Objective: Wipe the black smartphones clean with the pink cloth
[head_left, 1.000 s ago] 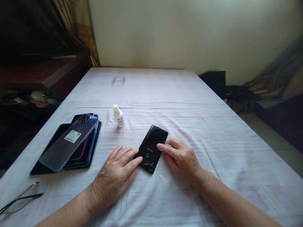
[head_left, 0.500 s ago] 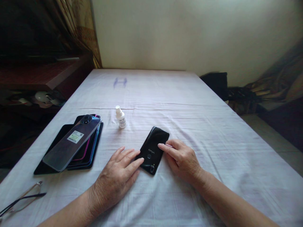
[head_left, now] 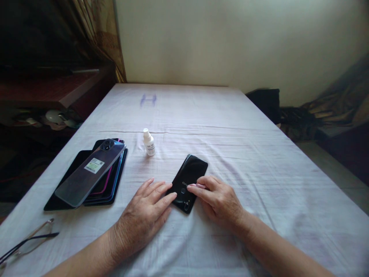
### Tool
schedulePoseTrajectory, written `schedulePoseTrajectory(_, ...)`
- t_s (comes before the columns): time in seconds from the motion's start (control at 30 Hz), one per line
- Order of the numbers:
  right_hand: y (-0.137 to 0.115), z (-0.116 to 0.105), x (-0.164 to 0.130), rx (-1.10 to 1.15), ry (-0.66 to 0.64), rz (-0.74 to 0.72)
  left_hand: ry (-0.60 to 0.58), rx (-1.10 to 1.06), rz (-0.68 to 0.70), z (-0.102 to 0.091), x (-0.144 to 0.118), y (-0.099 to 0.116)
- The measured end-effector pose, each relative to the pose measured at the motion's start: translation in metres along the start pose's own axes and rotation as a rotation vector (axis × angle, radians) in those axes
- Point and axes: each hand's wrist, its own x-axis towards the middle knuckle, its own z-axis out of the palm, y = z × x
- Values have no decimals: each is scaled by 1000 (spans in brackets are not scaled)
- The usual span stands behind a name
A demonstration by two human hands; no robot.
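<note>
A glossy black phone (head_left: 190, 173) lies back-up on the white sheet (head_left: 230, 127), its camera end toward me. My left hand (head_left: 143, 216) rests flat on the sheet with its fingertips against the phone's left edge. My right hand (head_left: 219, 200) lies on the phone's right side, fingertips on its back near the logo. Neither hand lifts the phone.
A stack of several phones and back covers (head_left: 91, 173) sits to the left, a grey one with a label on top. A small white bottle (head_left: 149, 142) stands behind the phone. Eyeglasses (head_left: 25, 242) lie at the near left edge. Dark furniture stands on both sides.
My right fingertips have slid left, further onto the phone's back. The left hand has stayed at the phone's edge. The view shifted slightly.
</note>
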Motion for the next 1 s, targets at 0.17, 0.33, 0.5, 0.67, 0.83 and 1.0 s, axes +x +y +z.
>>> schedulePoseTrajectory(0.17,5,3,-1,-57,23,66,11,3,6,0,1,0)
schedulePoseTrajectory(0.33,9,6,-2,-108,47,108,-10,10,14,-2,1,-1)
schedulePoseTrajectory(0.5,15,5,2,-163,35,128,-10,4,20,-2,1,-1)
schedulePoseTrajectory(0.67,19,0,14,-228,-42,137,-2,6,16,-1,1,-1)
schedulePoseTrajectory(0.83,18,4,14,-254,22,123,-7,0,17,-1,1,-1)
schedulePoseTrajectory(1.0,12,5,12,-157,-2,71,-21,5,3,-1,0,-1)
